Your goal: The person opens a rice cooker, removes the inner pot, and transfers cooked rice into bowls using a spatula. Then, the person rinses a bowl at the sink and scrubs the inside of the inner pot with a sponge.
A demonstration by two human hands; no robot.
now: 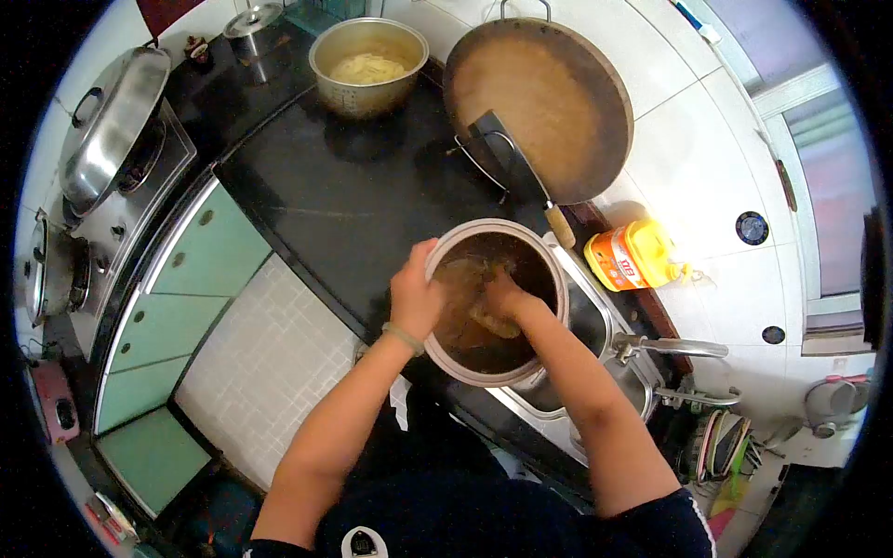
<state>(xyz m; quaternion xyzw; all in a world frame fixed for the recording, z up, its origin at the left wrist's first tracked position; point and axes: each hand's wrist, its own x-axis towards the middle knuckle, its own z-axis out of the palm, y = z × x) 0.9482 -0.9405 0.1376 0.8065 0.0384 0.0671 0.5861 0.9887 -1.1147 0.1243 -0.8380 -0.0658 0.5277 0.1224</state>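
Note:
A round pot (pixel 498 379) with a pale rim and a dark brown inside is tilted so its mouth faces me, at the edge of the sink. My left hand (pixel 416 290) grips its rim on the left side, thumb toward the mouth. Deep inside the pot is my right hand (pixel 507 299), its fingers curled down against a yellowish-brown, soft-looking piece (pixel 493 322). What that piece is I cannot make out. Brownish, wet-looking patches show on the pot's inner wall.
Right of the pot lies a metal sink (pixel 595 325) with a faucet (pixel 684 347). A cleaver (pixel 530 172) rests on a wire stand before a large wok (pixel 535 102). Nearby are a yellow detergent jug (pixel 633 256), a metal pot with pale food (pixel 368 88) and a gas stove (pixel 153 200).

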